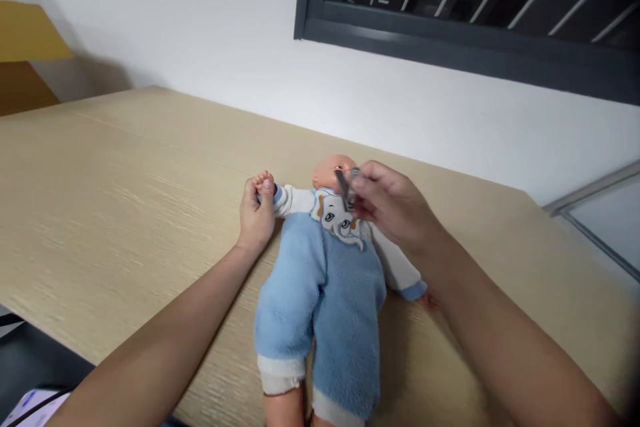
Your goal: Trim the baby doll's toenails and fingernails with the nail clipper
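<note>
A baby doll (320, 280) in a fluffy blue suit with an elephant picture lies on its back on the wooden table (125, 200), head toward the wall. My left hand (256, 210) is closed around the doll's small hand at the end of its outstretched arm. My right hand (395, 207) hovers over the doll's chest and chin, pinching a small metal nail clipper (346, 188). The doll's face is partly hidden behind my right hand. Its other arm lies under my right forearm.
A white wall runs behind the table, with a dark-framed barred window (475, 7) above. A yellow-brown shelf (25, 53) stands at the far left. The table's near edge drops off at bottom left, where some paper (30, 407) shows.
</note>
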Demonstrator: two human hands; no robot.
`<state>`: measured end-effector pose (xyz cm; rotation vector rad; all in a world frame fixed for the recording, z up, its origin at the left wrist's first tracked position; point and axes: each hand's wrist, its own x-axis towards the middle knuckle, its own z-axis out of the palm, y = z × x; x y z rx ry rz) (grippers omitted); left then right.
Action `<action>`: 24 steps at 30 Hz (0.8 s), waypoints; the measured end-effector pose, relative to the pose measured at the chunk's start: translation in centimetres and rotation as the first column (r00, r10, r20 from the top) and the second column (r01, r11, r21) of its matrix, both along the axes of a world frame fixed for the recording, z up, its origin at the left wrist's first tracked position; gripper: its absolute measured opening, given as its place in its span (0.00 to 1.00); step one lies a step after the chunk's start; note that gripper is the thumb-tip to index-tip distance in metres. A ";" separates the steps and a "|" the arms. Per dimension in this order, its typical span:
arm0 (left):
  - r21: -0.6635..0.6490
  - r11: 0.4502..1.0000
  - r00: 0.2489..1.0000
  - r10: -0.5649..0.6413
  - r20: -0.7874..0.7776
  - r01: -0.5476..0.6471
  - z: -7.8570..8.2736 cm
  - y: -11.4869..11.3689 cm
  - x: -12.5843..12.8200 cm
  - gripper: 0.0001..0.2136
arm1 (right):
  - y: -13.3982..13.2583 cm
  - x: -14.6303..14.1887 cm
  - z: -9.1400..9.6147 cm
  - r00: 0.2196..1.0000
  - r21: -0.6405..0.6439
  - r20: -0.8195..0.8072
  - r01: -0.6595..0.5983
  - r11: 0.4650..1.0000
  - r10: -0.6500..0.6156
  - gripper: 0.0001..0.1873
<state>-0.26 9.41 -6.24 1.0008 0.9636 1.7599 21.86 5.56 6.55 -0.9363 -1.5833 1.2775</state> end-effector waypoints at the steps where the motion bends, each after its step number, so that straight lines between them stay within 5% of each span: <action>1: 0.019 1.000 1.000 0.023 -0.016 -0.023 0.1 -0.1 0.0 0.13 | 1.1 -1.8 -0.3 0.999 0.013 -0.014 -0.049 0.999 0.049 0.17; 5: 0.114 0.990 0.994 0.091 -0.062 -0.084 0.4 -0.7 0.2 0.14 | 4.6 -6.3 -2.8 0.993 0.117 0.071 -0.107 0.987 0.100 0.17; 10: 0.150 0.987 0.994 -0.038 -0.102 0.053 0.3 -1.2 0.5 0.21 | 5.8 -7.3 -5.5 0.986 0.059 0.168 -0.022 0.998 0.012 0.13; 24: 0.111 0.963 0.969 -0.246 -0.013 0.246 0.7 -0.9 0.4 0.25 | 5.6 -7.6 -5.9 0.997 0.041 0.012 0.082 0.996 -0.083 0.19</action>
